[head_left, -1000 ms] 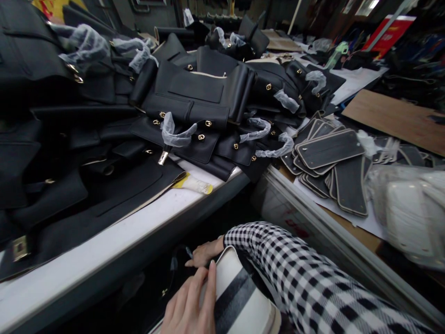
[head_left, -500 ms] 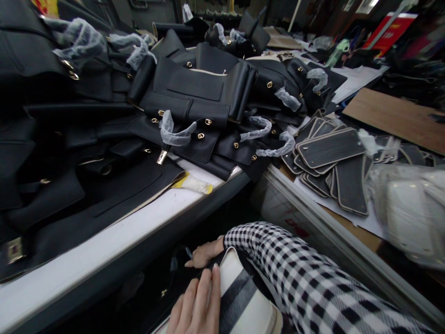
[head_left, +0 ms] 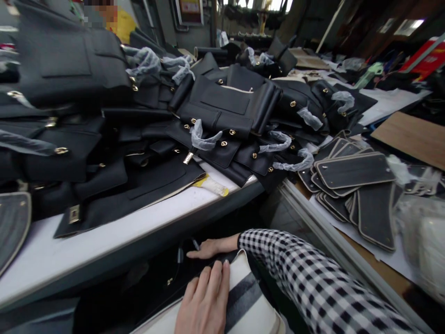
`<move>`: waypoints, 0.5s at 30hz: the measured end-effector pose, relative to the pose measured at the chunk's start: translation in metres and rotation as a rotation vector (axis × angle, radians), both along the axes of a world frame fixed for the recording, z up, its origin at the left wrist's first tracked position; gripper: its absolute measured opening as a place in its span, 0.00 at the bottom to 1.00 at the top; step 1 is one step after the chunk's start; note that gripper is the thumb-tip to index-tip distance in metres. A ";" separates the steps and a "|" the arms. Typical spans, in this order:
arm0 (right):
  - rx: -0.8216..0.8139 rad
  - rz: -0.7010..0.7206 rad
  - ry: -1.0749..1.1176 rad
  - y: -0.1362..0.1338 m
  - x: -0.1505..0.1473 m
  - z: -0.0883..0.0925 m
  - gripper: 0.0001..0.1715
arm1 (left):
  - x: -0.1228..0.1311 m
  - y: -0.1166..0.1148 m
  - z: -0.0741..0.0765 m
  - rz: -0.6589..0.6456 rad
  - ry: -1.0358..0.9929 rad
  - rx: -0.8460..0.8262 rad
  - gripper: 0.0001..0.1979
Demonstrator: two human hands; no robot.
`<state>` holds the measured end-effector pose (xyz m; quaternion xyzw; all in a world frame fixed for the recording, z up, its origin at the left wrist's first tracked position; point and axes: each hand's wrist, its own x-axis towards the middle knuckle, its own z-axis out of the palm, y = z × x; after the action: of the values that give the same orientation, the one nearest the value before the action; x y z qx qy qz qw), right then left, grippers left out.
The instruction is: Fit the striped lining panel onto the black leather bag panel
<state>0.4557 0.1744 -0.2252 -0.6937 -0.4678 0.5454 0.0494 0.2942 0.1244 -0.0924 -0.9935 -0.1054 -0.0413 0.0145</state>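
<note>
My left hand point(head_left: 203, 299) lies with outstretched fingers on a black leather bag piece whose off-white inner side point(head_left: 243, 269), crossed by a dark grey band, faces up. Further forward, my right hand point(head_left: 205, 249) reaches in from the right in a checked sleeve point(head_left: 295, 260). One finger points left, close to a dark looped handle point(head_left: 180, 255); its palm side is hidden. It rests over the far, black side of the piece, where shadow hides the exact contact. A small gold fitting point(head_left: 169, 281) glints below the handle.
Black leather bags point(head_left: 225, 99) with gold fittings and plastic-wrapped handles are heaped on a white-topped table point(head_left: 114, 232). A yellow-and-white tube point(head_left: 213, 185) lies near its edge. On the right, stacked dark panels point(head_left: 354, 169) lie beside a brown board point(head_left: 410, 137) and clear plastic point(head_left: 424, 246).
The view has swung left, so the scene sits further right and more of the left table shows. Both hands keep nearly the same places on the bag piece.
</note>
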 end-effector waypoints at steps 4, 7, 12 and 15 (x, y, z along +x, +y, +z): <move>-0.001 0.032 0.045 0.014 0.006 0.052 0.46 | 0.004 -0.004 0.009 0.047 0.025 -0.079 0.33; 0.055 0.014 0.106 0.008 -0.002 0.090 0.47 | 0.005 -0.007 0.018 0.102 0.048 -0.224 0.33; 0.174 0.096 -0.023 -0.015 -0.017 0.122 0.44 | -0.011 0.002 0.032 0.213 -0.095 -0.616 0.24; 0.300 0.247 -0.117 -0.021 -0.021 0.125 0.31 | -0.036 0.022 0.039 0.348 -0.197 -0.726 0.23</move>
<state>0.4343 0.1538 -0.1004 -0.6463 -0.6274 0.4304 0.0576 0.2585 0.1460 -0.0532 -0.8928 -0.2806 -0.0931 -0.3399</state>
